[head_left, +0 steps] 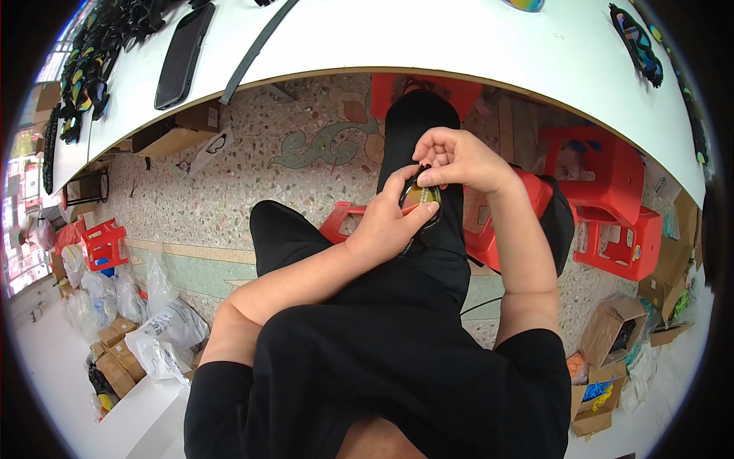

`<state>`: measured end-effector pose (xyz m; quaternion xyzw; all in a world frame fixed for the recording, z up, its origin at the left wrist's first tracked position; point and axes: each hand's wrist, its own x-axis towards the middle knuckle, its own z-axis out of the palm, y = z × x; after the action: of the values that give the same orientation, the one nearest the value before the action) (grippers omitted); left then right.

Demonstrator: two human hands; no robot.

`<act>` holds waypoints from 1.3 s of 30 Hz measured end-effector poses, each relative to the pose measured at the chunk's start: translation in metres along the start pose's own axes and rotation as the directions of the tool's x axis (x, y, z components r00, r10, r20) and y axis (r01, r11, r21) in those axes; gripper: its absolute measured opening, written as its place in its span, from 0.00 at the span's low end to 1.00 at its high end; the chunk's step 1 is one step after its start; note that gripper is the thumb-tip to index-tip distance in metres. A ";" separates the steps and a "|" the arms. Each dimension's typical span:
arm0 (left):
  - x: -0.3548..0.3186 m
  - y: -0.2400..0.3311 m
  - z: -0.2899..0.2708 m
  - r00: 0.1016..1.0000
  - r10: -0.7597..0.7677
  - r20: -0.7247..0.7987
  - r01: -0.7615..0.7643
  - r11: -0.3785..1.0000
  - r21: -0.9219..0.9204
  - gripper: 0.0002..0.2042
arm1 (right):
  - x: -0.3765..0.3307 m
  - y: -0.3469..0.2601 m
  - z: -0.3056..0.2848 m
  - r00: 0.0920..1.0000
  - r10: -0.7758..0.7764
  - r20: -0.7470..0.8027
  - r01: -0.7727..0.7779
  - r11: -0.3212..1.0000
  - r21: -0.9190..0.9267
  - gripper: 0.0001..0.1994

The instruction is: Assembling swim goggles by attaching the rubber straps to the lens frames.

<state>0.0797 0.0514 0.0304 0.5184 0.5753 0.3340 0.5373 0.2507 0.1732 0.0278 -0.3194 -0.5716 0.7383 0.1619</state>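
In the head view, the person sat with both hands together above the lap, on the near side of a white table (459, 46). The left hand (382, 222) grasped a piece of dark-framed eyewear (415, 196), its thumb laid across the yellowish tinted lens and its other fingers at the frame's left side. The right hand (468, 162) pinched the far end of the same frame between thumb and forefinger, the remaining fingers curled. The eyewear was thus held between the two hands, over the black trousers (417, 115) and well apart from the tabletop.

On the table's left part lay a dark phone (183, 57), with a dark grey strap (260, 50) to its right, its near end reaching the table edge. Farther left was a heap of black eyewear frames (95, 61), some with coloured lenses. Another pair of glasses (638, 47) lay toward the table's right end.

Red stools (600, 176) stood on the right, and a smaller-looking red stool (105, 243) on the left. Plastic bags (170, 336) lay at the near left; an open cardboard box (592, 421) with blue and yellow contents was at the near right.
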 end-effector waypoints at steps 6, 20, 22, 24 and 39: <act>0.002 -0.028 0.002 0.998 -0.057 0.016 0.059 0.975 -0.213 0.28 | -0.060 0.039 0.053 0.884 -0.076 -0.461 0.135 0.986 0.096 0.12; -0.002 -0.018 -0.015 0.948 -0.125 0.293 0.259 0.839 -0.478 0.30 | -0.076 0.070 0.087 0.858 -0.027 -0.512 0.309 0.825 0.474 0.09; -0.002 -0.016 -0.015 0.939 -0.128 0.320 0.276 0.836 -0.474 0.30 | -0.078 0.074 0.085 0.876 -0.013 -0.482 0.295 0.805 0.514 0.09; -0.004 -0.019 -0.013 0.960 -0.063 0.272 0.146 0.943 -0.298 0.30 | -0.077 0.070 0.086 0.892 -0.001 -0.451 0.280 0.784 0.554 0.10; -0.016 0.019 -0.028 0.971 0.232 -0.047 -0.204 0.920 0.334 0.12 | -0.070 0.061 0.095 0.849 0.017 -0.529 0.254 0.864 0.436 0.21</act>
<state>0.0557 0.0457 0.0579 0.6463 0.5840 0.3136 0.3779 0.2483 0.0428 0.0031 -0.4163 -0.3202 0.7337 0.4311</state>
